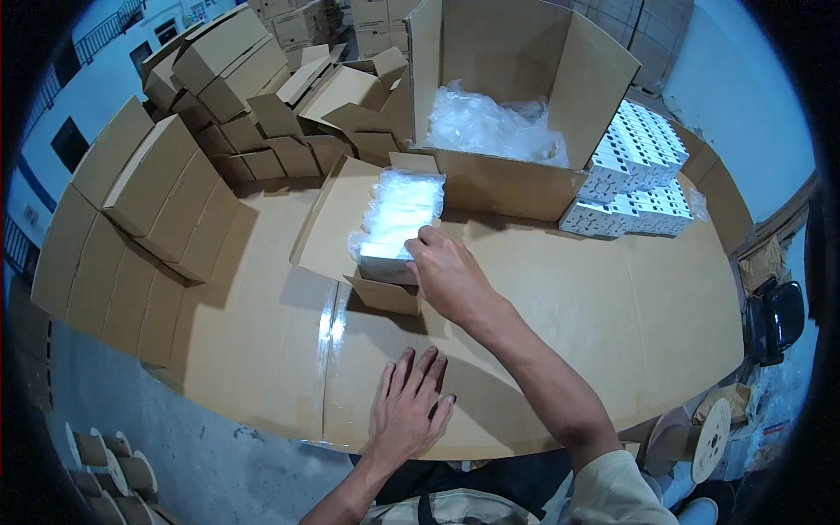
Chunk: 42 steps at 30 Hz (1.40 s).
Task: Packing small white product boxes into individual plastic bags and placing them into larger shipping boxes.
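The right hand [448, 273] was seen reaching forward over the cardboard-covered table [612, 315], fingers curled and pressed against the near end of a plastic-wrapped pack of white boxes [398, 219]; thumb position could not be made out, so whether the pack was pinched or only pushed could not be told. The pack was lying in a small open carton [350, 227], set left of table centre, its flaps folded outward and its near flap [385, 294] just below the hand. The left hand [407, 407] was laid flat on the table near its front edge, palm down, fingers spread, nothing held, well apart from the carton. Behind the small carton, touching or just beside it, a large open carton [516, 175] was standing with its flaps up, and crumpled clear plastic [490, 127] was visible inside it. To the right of the large carton, rows of small white boxes [634, 175] were stacked in a stepped block on the table, with a bit of clear plastic at their right end. At the far left, flat-packed and closed brown cartons [149, 192] were leaned in a row against the table edge, and more folded cartons [262, 87] were piled behind. Below the table at lower left, several empty spools [109, 464] were seen on the concrete floor, and 1 larger spool [713, 437] was seen at lower right.
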Tool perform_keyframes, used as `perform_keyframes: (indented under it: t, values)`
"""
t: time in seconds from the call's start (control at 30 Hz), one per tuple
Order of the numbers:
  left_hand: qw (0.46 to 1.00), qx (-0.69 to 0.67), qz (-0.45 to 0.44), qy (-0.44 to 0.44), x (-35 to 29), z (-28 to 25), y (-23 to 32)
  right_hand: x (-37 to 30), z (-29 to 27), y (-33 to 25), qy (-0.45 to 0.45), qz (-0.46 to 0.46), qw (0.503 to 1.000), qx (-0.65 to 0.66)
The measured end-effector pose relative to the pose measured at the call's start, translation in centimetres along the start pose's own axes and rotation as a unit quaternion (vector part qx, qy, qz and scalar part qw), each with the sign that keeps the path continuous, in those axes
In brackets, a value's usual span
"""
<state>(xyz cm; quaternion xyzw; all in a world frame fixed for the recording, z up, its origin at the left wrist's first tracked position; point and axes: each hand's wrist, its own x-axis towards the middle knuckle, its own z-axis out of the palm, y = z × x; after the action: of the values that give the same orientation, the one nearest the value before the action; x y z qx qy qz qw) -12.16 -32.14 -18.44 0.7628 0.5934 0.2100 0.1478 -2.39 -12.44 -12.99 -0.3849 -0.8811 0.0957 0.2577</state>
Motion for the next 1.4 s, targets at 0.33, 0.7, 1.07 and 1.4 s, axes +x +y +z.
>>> perform_keyframes:
  t: [0.33, 0.7, 1.07, 1.4]
  values:
    - [1.0, -0.002, -0.006, 0.003, 0.0, -0.1, 0.1, -0.6, 0.6, 0.8, 0.065, 0.001, 0.996, 0.057]
    - [0.999, 0.034, -0.017, 0.0, 0.5, 0.8, 0.3, -0.9, -0.8, 1.5, 0.061, -0.087, 0.994, 0.014]
    - [1.0, 0.022, -0.017, -0.01, 0.7, 0.4, 0.5, 1.1, 1.9, 0.7, 0.017, -0.06, 0.998, 0.024]
    - [1.0, 0.025, -0.013, -0.007, 0.5, 0.6, 0.3, -0.2, 0.7, 2.5, 0.085, -0.061, 0.991, 0.078]
